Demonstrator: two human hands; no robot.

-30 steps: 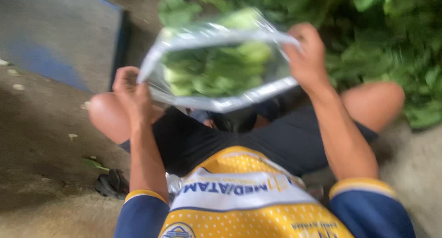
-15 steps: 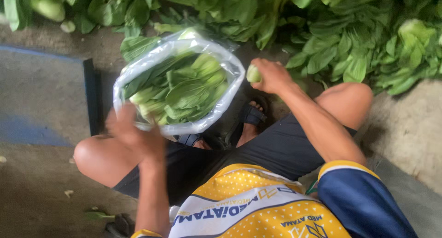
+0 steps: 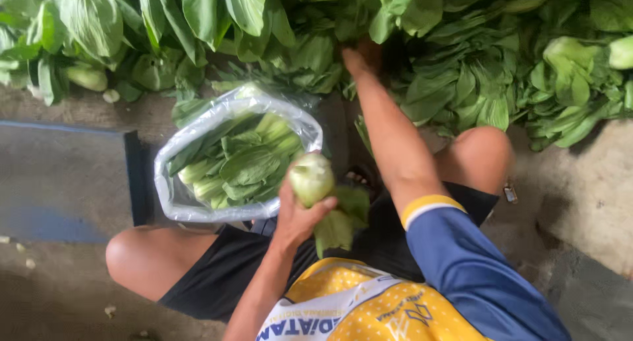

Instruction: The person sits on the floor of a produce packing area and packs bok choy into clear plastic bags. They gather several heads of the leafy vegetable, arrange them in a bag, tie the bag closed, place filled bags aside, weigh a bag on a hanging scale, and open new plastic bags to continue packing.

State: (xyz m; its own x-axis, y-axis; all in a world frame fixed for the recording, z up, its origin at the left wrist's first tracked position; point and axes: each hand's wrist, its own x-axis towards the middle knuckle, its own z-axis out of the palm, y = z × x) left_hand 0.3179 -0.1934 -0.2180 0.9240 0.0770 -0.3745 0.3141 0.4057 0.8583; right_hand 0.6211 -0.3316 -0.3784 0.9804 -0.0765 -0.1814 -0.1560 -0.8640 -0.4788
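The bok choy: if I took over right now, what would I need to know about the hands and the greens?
Left hand: gripping one bok choy head by its pale base, leaves hanging down toward the lap.
Right hand: stretched forward into the pile of loose bok choy on the ground; what it grips is hidden by leaves.
Clear plastic bag: open between the knees, already holding several bok choy heads.
Done: bag partly filled.
Left: the held head is not in the bag yet, and a big pile lies ahead.
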